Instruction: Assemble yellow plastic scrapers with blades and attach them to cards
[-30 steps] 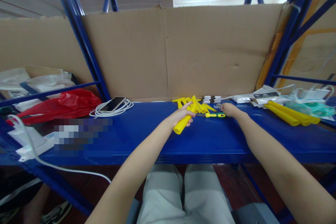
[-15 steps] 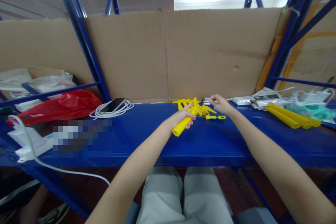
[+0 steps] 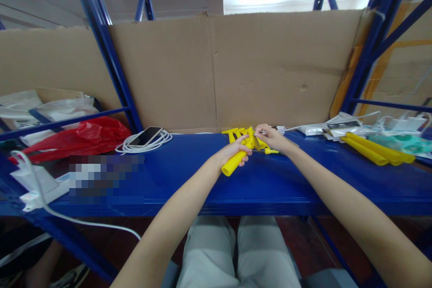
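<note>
My left hand (image 3: 239, 148) is wrapped around a yellow plastic tube (image 3: 232, 164), whose near open end points down toward me. At the tube's far end is a yellow angular piece (image 3: 251, 137). My right hand (image 3: 268, 135) is at the far piece with thumb and fingertips pinched together; what lies between them is too small to make out. Under the right wrist is a screwdriver (image 3: 271, 151), mostly hidden by the hand. Behind my left hand, several yellow plastic pieces (image 3: 232, 133) lie near the cardboard.
Several yellow tubes (image 3: 366, 149) lie at the right beside plastic packets (image 3: 340, 127). To the left are a phone (image 3: 146, 136) on a coiled white cable (image 3: 165, 137), a red bag (image 3: 84, 137) and a power strip (image 3: 40, 198). Cardboard (image 3: 162, 76) backs the blue shelf (image 3: 189, 180).
My right hand has moved left, from the small white-and-dark items at the back to the yellow piece at the tube's end. My left hand keeps its hold in about the same place.
</note>
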`<state>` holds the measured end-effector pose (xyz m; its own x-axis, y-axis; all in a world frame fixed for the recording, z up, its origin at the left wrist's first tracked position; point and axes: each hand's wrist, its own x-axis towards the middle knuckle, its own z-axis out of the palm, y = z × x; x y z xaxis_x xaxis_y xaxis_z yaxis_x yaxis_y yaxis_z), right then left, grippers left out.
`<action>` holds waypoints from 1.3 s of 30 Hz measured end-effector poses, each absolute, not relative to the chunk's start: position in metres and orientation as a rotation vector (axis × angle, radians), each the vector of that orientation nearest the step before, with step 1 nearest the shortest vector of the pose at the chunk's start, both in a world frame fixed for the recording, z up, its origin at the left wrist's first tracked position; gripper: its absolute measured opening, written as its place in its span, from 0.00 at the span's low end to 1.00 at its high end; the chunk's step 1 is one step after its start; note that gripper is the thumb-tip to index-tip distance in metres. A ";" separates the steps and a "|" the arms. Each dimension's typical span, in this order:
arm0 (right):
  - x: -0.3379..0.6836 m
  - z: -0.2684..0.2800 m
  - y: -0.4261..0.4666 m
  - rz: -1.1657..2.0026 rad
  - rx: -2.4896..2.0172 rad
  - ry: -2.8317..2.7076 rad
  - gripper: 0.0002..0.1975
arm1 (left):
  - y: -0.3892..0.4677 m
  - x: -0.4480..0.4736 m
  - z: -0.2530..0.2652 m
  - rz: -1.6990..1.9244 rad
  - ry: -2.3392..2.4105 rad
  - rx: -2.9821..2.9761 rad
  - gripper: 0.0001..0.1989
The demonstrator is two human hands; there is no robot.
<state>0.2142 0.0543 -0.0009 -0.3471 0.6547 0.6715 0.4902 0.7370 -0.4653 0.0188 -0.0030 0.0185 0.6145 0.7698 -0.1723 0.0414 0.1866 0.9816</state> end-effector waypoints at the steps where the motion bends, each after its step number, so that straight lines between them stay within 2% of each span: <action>1: 0.213 -0.001 0.053 0.219 -0.866 -2.025 0.12 | -0.004 0.019 0.019 0.596 0.789 1.298 0.40; 9: 0.205 -0.008 0.055 0.251 -0.910 -1.939 0.09 | -0.005 0.020 0.020 0.608 0.795 1.302 0.40; 19: 0.205 -0.012 0.055 0.611 -0.905 -1.817 0.19 | 0.003 0.012 0.015 0.558 0.722 1.363 0.42; 29: 0.199 -0.006 0.036 1.058 -0.794 -1.729 0.17 | 0.000 0.013 0.016 0.534 0.746 1.357 0.41; 34: 0.202 -0.004 0.035 1.127 -0.773 -1.675 0.20 | 0.003 0.011 0.014 0.521 0.698 1.360 0.41; 39: 0.198 -0.002 0.033 1.034 -0.847 -1.663 0.24 | 0.002 0.011 0.016 0.541 0.618 1.359 0.40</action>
<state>0.1984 0.0333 -0.0018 -0.2915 0.8846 0.3641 0.0647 0.3980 -0.9151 0.0113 0.0023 0.0162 0.7281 0.6792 -0.0925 -0.0022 0.1372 0.9905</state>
